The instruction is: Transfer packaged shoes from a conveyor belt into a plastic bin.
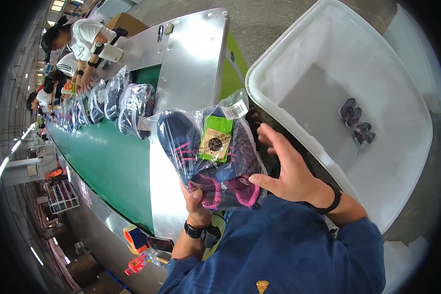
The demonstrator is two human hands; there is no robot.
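A clear plastic bag of dark blue shoes [206, 169] with pink trim is held up in front of my body. My left hand [197, 208] grips its lower left edge, thumb on the near face. Through the plastic shows a green and tan tag [216, 139], and a white barcode label [235, 110] sits at the top corner. My right hand [296, 174] is at the bag's right side, fingers spread and thumb by the lower right edge. Whether that thumb presses on the plastic is hard to tell.
A large white bin [291, 122] stands at the right with a few dark patterned shoes [349, 113] in it. Several bagged shoes [137, 110] line the green conveyor belt [112, 166]. Co-workers [85, 39] stand along its far side. A tape roll [134, 237] and red bottle [136, 264] lie lower left.
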